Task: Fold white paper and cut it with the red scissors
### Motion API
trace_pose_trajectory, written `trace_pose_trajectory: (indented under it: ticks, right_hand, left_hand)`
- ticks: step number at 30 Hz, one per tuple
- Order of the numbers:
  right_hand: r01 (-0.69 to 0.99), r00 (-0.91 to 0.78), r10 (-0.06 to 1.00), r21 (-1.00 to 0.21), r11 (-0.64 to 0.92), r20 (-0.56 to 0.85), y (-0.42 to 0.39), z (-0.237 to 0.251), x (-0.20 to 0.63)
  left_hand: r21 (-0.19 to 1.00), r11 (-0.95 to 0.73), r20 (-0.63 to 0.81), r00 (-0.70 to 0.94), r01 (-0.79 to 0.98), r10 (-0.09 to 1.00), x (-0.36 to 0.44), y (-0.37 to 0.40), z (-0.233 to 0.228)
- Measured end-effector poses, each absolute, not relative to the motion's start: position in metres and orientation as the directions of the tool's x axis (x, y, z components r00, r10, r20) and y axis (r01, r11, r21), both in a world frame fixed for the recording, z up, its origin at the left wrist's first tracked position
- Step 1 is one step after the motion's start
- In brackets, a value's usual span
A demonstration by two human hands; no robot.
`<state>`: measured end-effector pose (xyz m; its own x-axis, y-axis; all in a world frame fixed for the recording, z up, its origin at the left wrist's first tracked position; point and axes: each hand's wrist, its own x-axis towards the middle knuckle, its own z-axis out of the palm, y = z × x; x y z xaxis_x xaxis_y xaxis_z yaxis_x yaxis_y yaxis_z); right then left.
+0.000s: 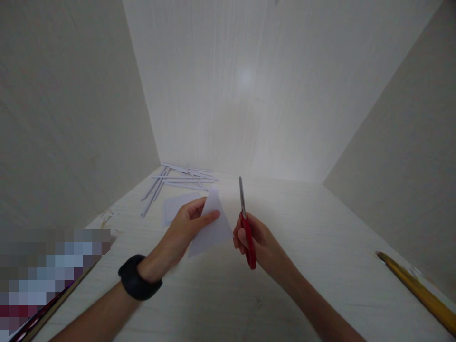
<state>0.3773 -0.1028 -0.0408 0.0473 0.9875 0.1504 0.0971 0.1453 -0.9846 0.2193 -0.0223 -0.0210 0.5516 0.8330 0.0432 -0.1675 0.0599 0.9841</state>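
Between the thumb and fingers of my left hand (190, 223) is a sheet of white paper (210, 235), tilted up off the table. A black band circles that wrist. My right hand (256, 237) grips scissors (250, 244) by their red handles, the metal blades pointing up and away from me. The blades look closed together and stand apart from the paper, to its right. Behind my left hand, more white paper (174, 204) lies flat on the table, partly covered by the hand.
Several thin rolled white paper sticks (181, 178) lie in a loose pile at the back left. Pale panels (235, 95) enclose the table at the back and both sides. A yellow, long object (413, 285) rests at the right edge. A blurred-out area (53, 280) fills the lower left.
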Motion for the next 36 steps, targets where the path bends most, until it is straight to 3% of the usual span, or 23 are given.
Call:
trace_pose_trajectory:
  ticks: [6,10,13,17,20,24,36]
  right_hand:
    - [-0.022,-0.118,0.989,-0.996,0.09,0.092,-0.106,-0.038,0.377]
    - [0.057,0.022,0.997,-0.996,0.074,0.075,-0.107,-0.037,0.378]
    - [0.092,0.028,0.992,-0.988,0.122,0.125,-0.109,-0.04,0.381]
    - [0.146,-0.136,0.965,-0.959,0.243,0.224,-0.115,-0.041,0.384]
    - [0.154,-0.241,0.961,-0.972,0.178,0.138,-0.118,-0.039,0.382]
    - [0.164,-0.222,0.974,-0.984,0.074,0.036,-0.117,-0.036,0.375]
    - [0.201,-0.138,0.989,-0.977,0.072,0.045,-0.114,-0.044,0.371]
  left_hand:
    - [0.984,0.014,0.081,0.521,-0.177,0.85,0.216,-0.022,-0.017]
    - [0.981,0.005,0.096,0.499,-0.196,0.861,0.216,-0.024,-0.015]
    - [0.98,-0.014,0.112,0.487,-0.2,0.866,0.216,-0.024,-0.014]
    - [0.98,-0.02,0.116,0.489,-0.197,0.865,0.217,-0.024,-0.015]
    - [0.98,-0.052,0.138,0.464,-0.194,0.875,0.217,-0.023,-0.014]
    - [0.98,-0.082,0.157,0.455,-0.18,0.877,0.216,-0.024,-0.014]
    - [0.987,-0.132,0.158,0.43,-0.09,0.889,0.217,-0.023,-0.015]
